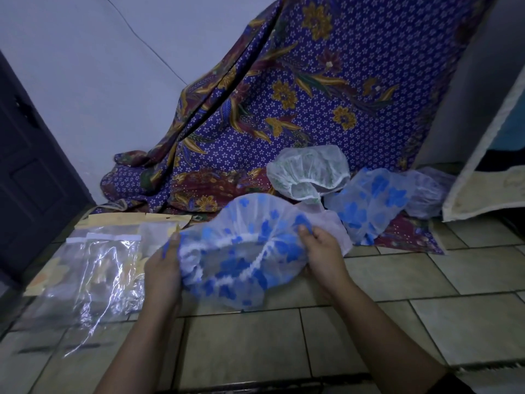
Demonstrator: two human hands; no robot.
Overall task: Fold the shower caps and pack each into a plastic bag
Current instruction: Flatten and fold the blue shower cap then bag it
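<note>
A white shower cap with blue flowers [241, 251] hangs spread between my two hands above the tiled floor, its elastic opening facing me. My left hand [163, 265] grips its left edge and my right hand [324, 251] pinches its right edge. Clear plastic bags [99, 265] lie flat on the floor to the left. Behind, a white cap with green print [309, 172], another blue-flowered cap [369, 206] and a pale cap [426, 194] lie in a heap on the floor.
A purple batik cloth [298, 109] drapes down the wall onto the floor behind the caps. A dark door [28, 166] stands at the left. A pale mat or mattress edge [488, 166] leans at the right. Beige floor tiles [397, 294] fill the foreground.
</note>
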